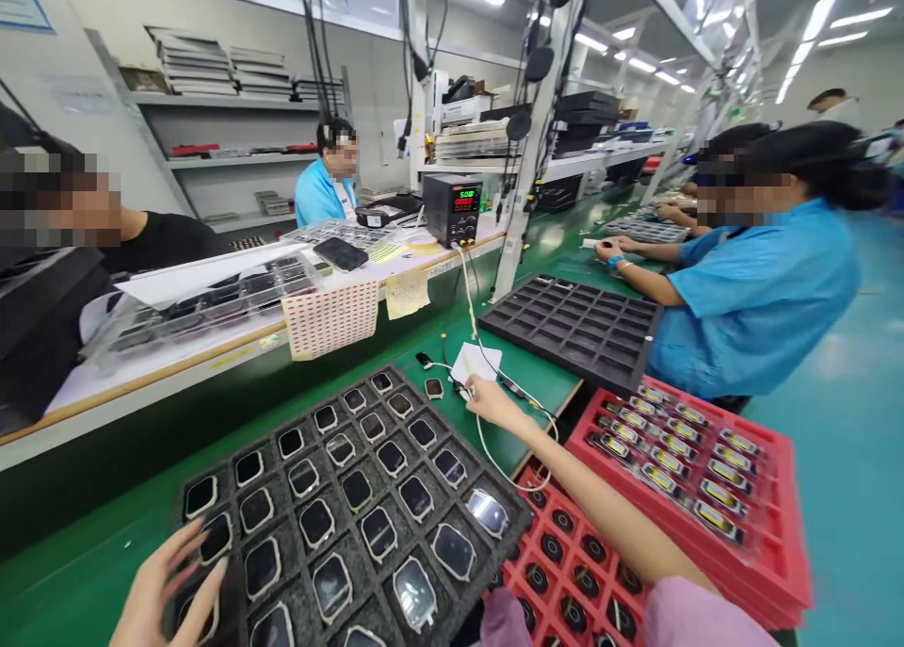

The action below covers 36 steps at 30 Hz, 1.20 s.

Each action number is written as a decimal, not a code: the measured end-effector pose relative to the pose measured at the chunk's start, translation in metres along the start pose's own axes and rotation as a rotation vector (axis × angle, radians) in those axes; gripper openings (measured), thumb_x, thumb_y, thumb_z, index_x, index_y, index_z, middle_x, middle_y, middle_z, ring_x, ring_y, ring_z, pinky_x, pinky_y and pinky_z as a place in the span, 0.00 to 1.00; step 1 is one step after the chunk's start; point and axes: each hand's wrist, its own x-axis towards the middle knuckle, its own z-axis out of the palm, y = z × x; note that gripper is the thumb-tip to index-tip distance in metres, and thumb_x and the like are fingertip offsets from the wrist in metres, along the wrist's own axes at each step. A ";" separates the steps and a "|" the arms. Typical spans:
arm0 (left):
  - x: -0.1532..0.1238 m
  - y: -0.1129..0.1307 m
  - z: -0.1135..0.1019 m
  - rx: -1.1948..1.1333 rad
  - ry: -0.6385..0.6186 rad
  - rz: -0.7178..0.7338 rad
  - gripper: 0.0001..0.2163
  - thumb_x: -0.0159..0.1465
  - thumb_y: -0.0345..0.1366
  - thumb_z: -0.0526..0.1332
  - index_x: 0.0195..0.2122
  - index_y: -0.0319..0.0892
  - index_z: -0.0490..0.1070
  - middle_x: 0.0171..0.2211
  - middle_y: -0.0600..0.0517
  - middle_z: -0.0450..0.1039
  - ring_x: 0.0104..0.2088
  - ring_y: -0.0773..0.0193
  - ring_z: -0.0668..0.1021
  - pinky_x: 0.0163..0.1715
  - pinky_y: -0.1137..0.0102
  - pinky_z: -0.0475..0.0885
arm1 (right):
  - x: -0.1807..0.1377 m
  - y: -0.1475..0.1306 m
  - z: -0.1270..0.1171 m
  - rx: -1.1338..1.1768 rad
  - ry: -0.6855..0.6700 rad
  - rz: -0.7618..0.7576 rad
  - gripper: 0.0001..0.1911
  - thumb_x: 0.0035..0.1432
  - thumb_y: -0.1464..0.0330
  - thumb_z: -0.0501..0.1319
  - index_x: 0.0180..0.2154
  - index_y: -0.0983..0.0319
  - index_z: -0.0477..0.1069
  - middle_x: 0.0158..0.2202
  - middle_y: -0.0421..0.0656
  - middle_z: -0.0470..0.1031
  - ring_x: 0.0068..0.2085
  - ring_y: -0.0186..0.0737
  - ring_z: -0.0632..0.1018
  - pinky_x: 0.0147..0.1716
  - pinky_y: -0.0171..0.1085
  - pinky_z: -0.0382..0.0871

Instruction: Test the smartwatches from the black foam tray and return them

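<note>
One left hand (152, 592), fingers spread, cut off below, by black foam tray (449, 506) of squarish dark watch screens (357, 489), nearest ones cropped. Right hand (491, 404) at thin white cable (469, 299); can't tell pinch. Red plastic tray (562, 578): round black pieces (586, 581), some hidden.

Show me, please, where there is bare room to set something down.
Mostly bare: green table between the raised shelf and the watch tray, near the left hand. Crowded: around the right hand, among paper and cables.
</note>
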 end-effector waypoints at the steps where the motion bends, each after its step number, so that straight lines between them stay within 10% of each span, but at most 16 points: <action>1: 0.004 0.006 0.003 -0.046 -0.080 0.001 0.27 0.56 0.55 0.59 0.52 0.45 0.64 0.53 0.43 0.68 0.53 0.43 0.71 0.54 0.51 0.67 | 0.004 -0.001 -0.009 0.028 0.013 -0.016 0.12 0.64 0.66 0.59 0.47 0.65 0.68 0.43 0.45 0.72 0.38 0.39 0.77 0.36 0.42 0.74; 8: 0.026 0.071 0.042 -0.478 -0.637 -0.092 0.19 0.61 0.48 0.61 0.49 0.41 0.70 0.45 0.43 0.75 0.43 0.54 0.77 0.46 0.62 0.72 | -0.001 -0.065 -0.075 0.216 0.225 -0.297 0.09 0.52 0.76 0.57 0.37 0.64 0.71 0.28 0.40 0.72 0.28 0.35 0.74 0.29 0.33 0.68; 12: 0.033 0.094 0.064 -0.915 -0.784 -0.348 0.22 0.63 0.46 0.60 0.53 0.36 0.65 0.47 0.37 0.73 0.46 0.52 0.76 0.46 0.59 0.70 | -0.039 -0.137 -0.063 0.363 0.147 -0.698 0.07 0.55 0.74 0.54 0.34 0.61 0.70 0.29 0.41 0.71 0.27 0.35 0.72 0.26 0.33 0.67; 20: 0.049 0.075 0.041 -1.262 -0.350 -0.474 0.13 0.59 0.32 0.66 0.44 0.31 0.69 0.31 0.47 0.75 0.20 0.76 0.69 0.20 0.81 0.63 | -0.088 -0.221 0.012 0.154 -0.230 -1.401 0.11 0.60 0.74 0.54 0.42 0.61 0.71 0.33 0.46 0.72 0.27 0.39 0.74 0.24 0.36 0.70; 28: 0.041 0.011 -0.028 -1.066 -0.298 -0.462 0.15 0.63 0.42 0.60 0.45 0.36 0.66 0.25 0.46 0.76 0.11 0.79 0.53 0.12 0.78 0.42 | 0.012 -0.325 0.052 0.145 -0.315 -1.304 0.10 0.66 0.71 0.52 0.43 0.64 0.71 0.36 0.46 0.75 0.36 0.41 0.76 0.37 0.37 0.69; 36: 0.035 -0.012 -0.066 -0.973 -0.080 -0.358 0.16 0.56 0.45 0.68 0.37 0.36 0.73 0.34 0.47 0.73 0.18 0.78 0.61 0.13 0.80 0.50 | 0.044 -0.384 0.130 -0.085 -0.415 -1.337 0.13 0.60 0.68 0.62 0.45 0.67 0.71 0.41 0.50 0.73 0.43 0.46 0.75 0.43 0.43 0.68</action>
